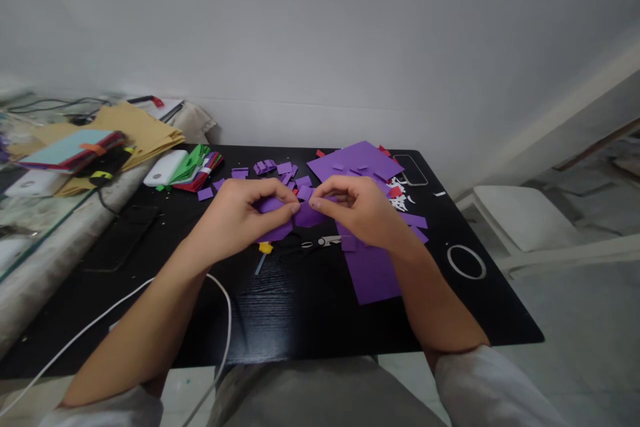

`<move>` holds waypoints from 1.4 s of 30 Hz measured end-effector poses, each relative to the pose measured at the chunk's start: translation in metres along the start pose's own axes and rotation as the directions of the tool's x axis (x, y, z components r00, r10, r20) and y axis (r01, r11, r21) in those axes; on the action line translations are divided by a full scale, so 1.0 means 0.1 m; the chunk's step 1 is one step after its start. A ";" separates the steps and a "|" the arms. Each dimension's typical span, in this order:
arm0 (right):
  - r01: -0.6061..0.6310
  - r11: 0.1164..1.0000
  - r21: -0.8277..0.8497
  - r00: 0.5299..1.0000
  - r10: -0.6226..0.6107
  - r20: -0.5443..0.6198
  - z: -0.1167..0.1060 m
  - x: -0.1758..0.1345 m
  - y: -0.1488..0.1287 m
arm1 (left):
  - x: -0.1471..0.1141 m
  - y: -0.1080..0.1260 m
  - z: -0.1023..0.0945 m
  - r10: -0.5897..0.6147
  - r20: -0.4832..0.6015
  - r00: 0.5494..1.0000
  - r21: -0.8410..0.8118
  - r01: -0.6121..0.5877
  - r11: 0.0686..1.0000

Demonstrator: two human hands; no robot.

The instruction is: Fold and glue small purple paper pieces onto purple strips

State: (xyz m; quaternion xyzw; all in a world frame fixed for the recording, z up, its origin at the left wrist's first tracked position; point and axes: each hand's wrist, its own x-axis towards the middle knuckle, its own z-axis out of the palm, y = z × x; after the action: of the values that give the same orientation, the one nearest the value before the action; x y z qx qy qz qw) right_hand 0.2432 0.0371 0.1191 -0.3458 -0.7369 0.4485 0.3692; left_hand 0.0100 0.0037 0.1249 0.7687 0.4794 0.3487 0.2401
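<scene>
My left hand (247,217) and my right hand (361,208) are close together above the black table, each pinching with thumb and forefinger. Between their fingertips is a piece of purple paper (309,215). More purple paper (276,232) shows under my left hand; whether it belongs to the same piece I cannot tell. Scissors (327,241) with dark handles lie just below the hands. Beside them is a small yellow item (265,249) with a thin grey strip. Large purple sheets (371,275) lie beneath my right hand and forearm.
Small purple pieces (284,167) are scattered behind the hands. White shreds (399,199) lie at the right. Folded coloured paper (193,167) and a white device (165,168) sit at the left. A white cable (229,310) crosses the front edge. A white stool (523,217) stands at right.
</scene>
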 end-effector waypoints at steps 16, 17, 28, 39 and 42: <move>-0.130 0.896 0.424 0.991 0.114 0.063 0.15 0.08 0.11 | 0.07 -0.02 0.12 -0.139 -0.282 0.949 -0.173 0.092 0.981; -0.126 0.880 0.459 0.992 0.122 0.038 0.20 0.08 0.12 | 0.08 -0.02 0.13 -0.149 -0.285 0.947 -0.181 0.099 0.979; -0.103 0.877 0.469 0.988 0.145 -0.055 0.18 0.11 0.13 | 0.10 -0.02 0.14 -0.095 -0.227 0.969 -0.270 0.031 0.962; -0.153 0.927 0.344 0.988 0.141 0.060 0.11 0.07 0.07 | 0.09 -0.03 0.14 -0.080 -0.112 0.991 -0.330 0.038 0.943; -0.124 0.941 0.314 0.992 0.115 0.048 0.08 0.07 0.06 | 0.09 -0.03 0.15 -0.041 -0.108 0.993 -0.315 0.005 0.949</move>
State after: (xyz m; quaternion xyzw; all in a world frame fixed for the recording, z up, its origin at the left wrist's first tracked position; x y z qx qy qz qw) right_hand 0.2341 0.0421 0.1125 -0.3194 -0.6383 0.5875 0.3812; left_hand 0.0218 0.0126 0.1158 0.6942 0.4396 0.4605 0.3358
